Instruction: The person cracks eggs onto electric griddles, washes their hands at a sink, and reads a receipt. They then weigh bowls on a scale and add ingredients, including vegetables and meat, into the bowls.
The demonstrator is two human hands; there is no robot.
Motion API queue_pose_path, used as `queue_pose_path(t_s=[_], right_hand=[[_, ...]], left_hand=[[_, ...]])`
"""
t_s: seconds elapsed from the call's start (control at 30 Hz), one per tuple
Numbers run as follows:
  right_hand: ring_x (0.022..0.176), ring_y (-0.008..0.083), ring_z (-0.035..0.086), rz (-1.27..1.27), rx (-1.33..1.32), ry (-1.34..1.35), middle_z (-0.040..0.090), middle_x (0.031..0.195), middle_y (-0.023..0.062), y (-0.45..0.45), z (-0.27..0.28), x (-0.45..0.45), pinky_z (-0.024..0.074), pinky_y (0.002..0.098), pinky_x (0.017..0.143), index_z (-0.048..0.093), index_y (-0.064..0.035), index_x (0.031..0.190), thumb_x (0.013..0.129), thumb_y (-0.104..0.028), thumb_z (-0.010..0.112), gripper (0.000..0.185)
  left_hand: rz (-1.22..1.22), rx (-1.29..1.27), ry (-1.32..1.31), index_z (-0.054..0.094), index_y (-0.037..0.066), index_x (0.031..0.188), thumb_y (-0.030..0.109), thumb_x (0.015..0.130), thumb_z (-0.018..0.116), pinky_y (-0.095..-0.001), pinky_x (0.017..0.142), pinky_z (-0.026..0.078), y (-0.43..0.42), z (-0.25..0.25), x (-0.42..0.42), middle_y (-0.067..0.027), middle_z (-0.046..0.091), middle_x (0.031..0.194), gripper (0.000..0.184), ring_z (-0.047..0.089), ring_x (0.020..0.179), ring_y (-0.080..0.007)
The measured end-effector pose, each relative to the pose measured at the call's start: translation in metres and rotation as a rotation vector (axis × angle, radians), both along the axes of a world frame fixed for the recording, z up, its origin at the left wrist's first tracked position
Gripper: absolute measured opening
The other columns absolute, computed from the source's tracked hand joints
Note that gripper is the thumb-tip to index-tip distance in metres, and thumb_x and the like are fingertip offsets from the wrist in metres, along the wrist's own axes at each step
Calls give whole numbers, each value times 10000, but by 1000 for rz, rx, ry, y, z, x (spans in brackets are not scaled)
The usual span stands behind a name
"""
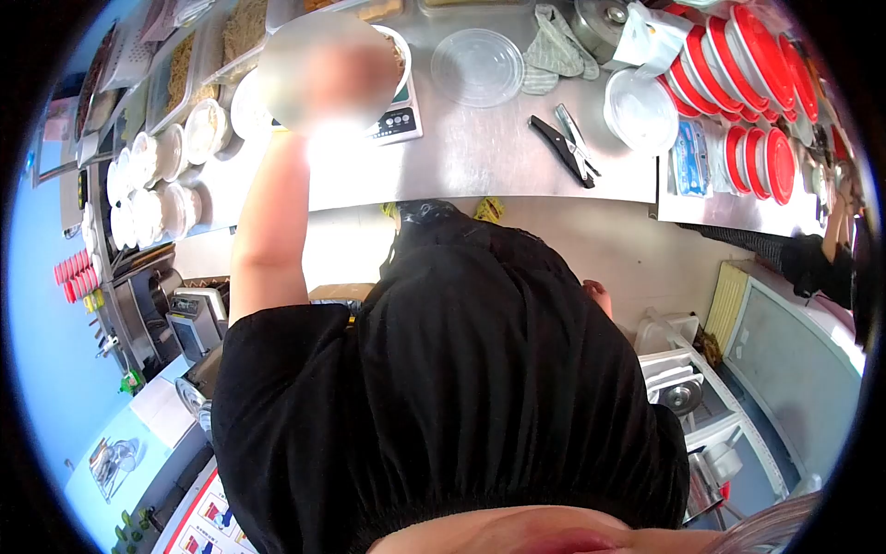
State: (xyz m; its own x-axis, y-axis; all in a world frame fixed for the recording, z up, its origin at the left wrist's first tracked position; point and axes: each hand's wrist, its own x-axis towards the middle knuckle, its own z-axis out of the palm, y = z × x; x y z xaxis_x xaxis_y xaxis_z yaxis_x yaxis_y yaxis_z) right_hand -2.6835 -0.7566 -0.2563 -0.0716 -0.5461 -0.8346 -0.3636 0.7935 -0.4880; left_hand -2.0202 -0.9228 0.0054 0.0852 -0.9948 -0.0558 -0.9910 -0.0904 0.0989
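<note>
My left arm stretches forward over the steel table, and my left hand (pixel 349 81) is hidden by a blurred patch. That hand is above a white bowl (pixel 403 60) with brownish food in it, of which only the right rim shows. Under the bowl is a kitchen scale (pixel 400 124) with a dark button panel. Whether my left fingers hold anything is not visible. My right hand (pixel 598 295) hangs low beside my body, below the table edge. Only a small part of it shows past my black top, too little to read its fingers.
On the steel table (pixel 461 166) are a clear plastic lid (pixel 476 67), a black-handled stapler-like tool (pixel 566 148), a grey patterned cloth (pixel 559 51) and a white round tub (pixel 640 111). Red-lidded containers (pixel 761 60) are stacked right. Several lidded tubs (pixel 205 131) stand left.
</note>
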Motion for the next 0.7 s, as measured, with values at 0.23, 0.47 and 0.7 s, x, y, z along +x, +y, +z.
queue_pose_path(t_s=[0.23,0.47,0.7], right_hand=[[903,197,591,-33,-8,-23,628,984,88,17,-15,-6,494,310,756,639,-1,1081,920,-135,478,264],[860,196,596,52,-7,10,625,963,77,18,-16,-10,496,313,746,645,-7,1063,911,-148,489,259],[861,200,604,-22,-74,-28,642,1002,85,5,-6,2,502,323,746,649,-14,1060,914,-143,484,255]], left_hand=[[48,-180,2,696,192,1061,342,870,632,-431,907,412,4,-1,6,-5,661,1071,252,600,1033,-217],[341,-81,746,661,75,1078,310,906,613,-300,826,459,14,-4,11,-30,694,976,296,622,899,-142],[358,-152,919,651,42,1086,297,927,594,-253,811,472,32,-30,40,-33,707,953,306,635,874,-122]])
